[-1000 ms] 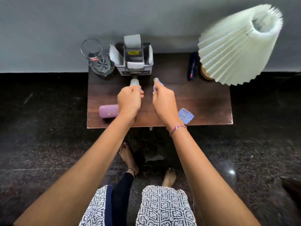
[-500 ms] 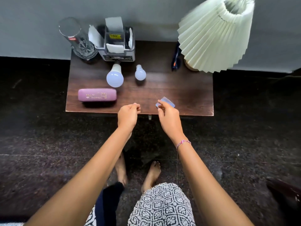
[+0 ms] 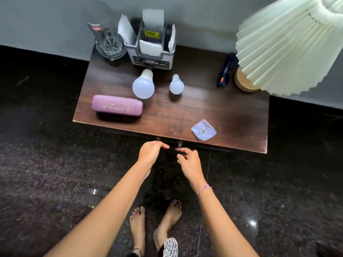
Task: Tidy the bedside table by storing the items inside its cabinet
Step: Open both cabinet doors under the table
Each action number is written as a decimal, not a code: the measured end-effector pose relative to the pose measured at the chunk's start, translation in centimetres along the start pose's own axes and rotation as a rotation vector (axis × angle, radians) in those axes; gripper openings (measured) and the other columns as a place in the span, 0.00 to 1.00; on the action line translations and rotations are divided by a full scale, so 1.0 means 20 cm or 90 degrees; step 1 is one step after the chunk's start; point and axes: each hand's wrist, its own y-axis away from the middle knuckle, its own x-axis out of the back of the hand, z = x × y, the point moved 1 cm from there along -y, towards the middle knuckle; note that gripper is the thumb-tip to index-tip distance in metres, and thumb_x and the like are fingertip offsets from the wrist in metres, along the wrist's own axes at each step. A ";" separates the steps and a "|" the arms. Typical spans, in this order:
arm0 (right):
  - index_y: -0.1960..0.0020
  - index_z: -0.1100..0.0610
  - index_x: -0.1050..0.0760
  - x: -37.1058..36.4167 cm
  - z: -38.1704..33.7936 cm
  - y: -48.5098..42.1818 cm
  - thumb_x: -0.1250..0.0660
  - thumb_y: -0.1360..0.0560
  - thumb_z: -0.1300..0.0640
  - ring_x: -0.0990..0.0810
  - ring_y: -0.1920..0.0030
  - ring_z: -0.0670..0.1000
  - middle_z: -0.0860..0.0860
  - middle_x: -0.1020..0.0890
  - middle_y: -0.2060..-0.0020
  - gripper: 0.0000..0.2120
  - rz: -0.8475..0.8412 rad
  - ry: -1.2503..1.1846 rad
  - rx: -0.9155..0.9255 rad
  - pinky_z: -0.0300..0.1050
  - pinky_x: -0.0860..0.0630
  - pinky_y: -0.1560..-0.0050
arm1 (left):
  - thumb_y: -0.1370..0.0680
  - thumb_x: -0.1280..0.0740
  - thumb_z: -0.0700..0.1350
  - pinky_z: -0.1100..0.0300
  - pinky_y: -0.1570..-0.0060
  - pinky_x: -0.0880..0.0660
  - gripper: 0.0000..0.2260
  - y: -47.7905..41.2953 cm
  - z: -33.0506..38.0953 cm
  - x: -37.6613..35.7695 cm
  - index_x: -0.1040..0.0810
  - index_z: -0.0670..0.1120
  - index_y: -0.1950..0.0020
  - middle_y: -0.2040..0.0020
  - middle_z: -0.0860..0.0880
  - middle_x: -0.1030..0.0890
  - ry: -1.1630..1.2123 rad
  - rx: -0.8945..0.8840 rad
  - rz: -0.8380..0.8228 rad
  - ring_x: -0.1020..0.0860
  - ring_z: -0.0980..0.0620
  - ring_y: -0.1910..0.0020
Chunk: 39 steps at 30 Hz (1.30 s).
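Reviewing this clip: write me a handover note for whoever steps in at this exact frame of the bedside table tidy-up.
Left hand: holds nothing, fingers relaxed, just below the table's front edge by the left handle.
Right hand: holds nothing, near the right handle. Whether either hand touches its handle is unclear.
On the tabletop: large bulb, small bulb, pink case, clear hook pad, glass, organiser box, and a dark blue item beside the lamp.
Done: nothing stored, as far as shows.
Left: open the cabinet, then put the items inside.
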 end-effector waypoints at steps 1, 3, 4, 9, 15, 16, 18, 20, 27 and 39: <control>0.39 0.57 0.26 -0.01 0.00 -0.03 0.39 0.22 0.59 0.20 0.50 0.51 0.56 0.30 0.41 0.13 -0.009 -0.015 -0.018 0.39 0.23 0.47 | 0.27 0.38 0.40 0.58 0.43 0.32 0.14 -0.02 0.00 0.00 0.19 0.52 0.69 0.46 0.45 0.17 0.021 -0.002 -0.011 0.24 0.48 0.41; 0.35 0.64 0.30 -0.02 -0.01 -0.07 0.39 0.23 0.60 0.20 0.48 0.50 0.57 0.27 0.41 0.17 -0.025 -0.081 -0.061 0.49 0.25 0.38 | 0.28 0.37 0.39 0.57 0.43 0.32 0.13 -0.04 0.00 0.00 0.19 0.51 0.69 0.46 0.44 0.18 0.043 -0.009 -0.032 0.24 0.47 0.41; 0.32 0.66 0.33 -0.02 -0.02 -0.09 0.39 0.23 0.61 0.21 0.46 0.50 0.57 0.27 0.41 0.20 -0.032 -0.126 -0.085 0.51 0.26 0.36 | 0.27 0.37 0.40 0.55 0.44 0.33 0.13 -0.05 -0.01 0.00 0.19 0.51 0.68 0.46 0.44 0.18 0.041 -0.011 -0.043 0.24 0.46 0.41; 0.41 0.68 0.30 -0.05 -0.03 -0.13 0.42 0.23 0.66 0.22 0.43 0.52 0.61 0.26 0.41 0.12 -0.058 -0.278 -0.142 0.48 0.25 0.37 | 0.23 0.39 0.43 0.56 0.43 0.39 0.13 -0.12 -0.04 -0.01 0.20 0.49 0.65 0.44 0.47 0.23 0.017 0.000 -0.140 0.29 0.50 0.38; 0.33 0.63 0.38 -0.08 0.01 -0.08 0.42 0.20 0.57 0.20 0.53 0.48 0.55 0.28 0.40 0.18 -0.013 -0.294 -0.147 0.46 0.22 0.46 | 0.24 0.39 0.62 0.50 0.30 0.38 0.28 -0.15 -0.14 0.01 0.23 0.40 0.39 0.32 0.39 0.30 -0.156 0.021 -0.093 0.33 0.43 0.31; 0.28 0.63 0.44 -0.10 0.03 -0.07 0.42 0.20 0.53 0.20 0.54 0.47 0.54 0.30 0.39 0.25 -0.008 -0.272 -0.145 0.44 0.21 0.48 | 0.25 0.42 0.66 0.49 0.29 0.40 0.29 -0.13 -0.17 0.02 0.21 0.43 0.40 0.32 0.39 0.31 -0.191 0.006 -0.081 0.35 0.43 0.30; 0.25 0.61 0.51 -0.12 0.07 -0.01 0.44 0.20 0.48 0.22 0.57 0.45 0.52 0.31 0.39 0.30 0.006 -0.241 -0.129 0.43 0.21 0.52 | 0.26 0.47 0.69 0.48 0.29 0.42 0.30 -0.10 -0.22 0.04 0.20 0.49 0.42 0.33 0.40 0.29 -0.262 -0.023 -0.085 0.37 0.42 0.30; 0.31 0.56 0.44 -0.14 0.12 0.05 0.46 0.20 0.45 0.23 0.61 0.46 0.50 0.28 0.47 0.23 0.036 -0.262 -0.111 0.45 0.21 0.53 | 0.25 0.53 0.69 0.44 0.28 0.46 0.31 -0.06 -0.29 0.07 0.24 0.52 0.37 0.31 0.42 0.30 -0.305 -0.020 -0.098 0.39 0.42 0.29; 0.39 0.54 0.42 -0.11 0.26 0.25 0.46 0.26 0.36 0.29 0.55 0.50 0.52 0.31 0.55 0.25 0.107 -0.299 -0.198 0.54 0.28 0.43 | 0.21 0.51 0.63 0.44 0.34 0.40 0.14 0.07 -0.46 0.17 0.32 0.60 0.60 0.46 0.41 0.28 -0.285 0.037 -0.029 0.38 0.39 0.32; 0.37 0.63 0.40 -0.18 0.07 0.15 0.32 0.35 0.65 0.38 0.41 0.59 0.63 0.40 0.36 0.30 0.555 0.052 -0.013 0.54 0.34 0.38 | 0.37 0.27 0.55 0.41 0.44 0.34 0.32 0.17 -0.29 0.01 0.34 0.38 0.44 0.32 0.41 0.37 -0.356 -0.031 0.449 0.36 0.39 0.37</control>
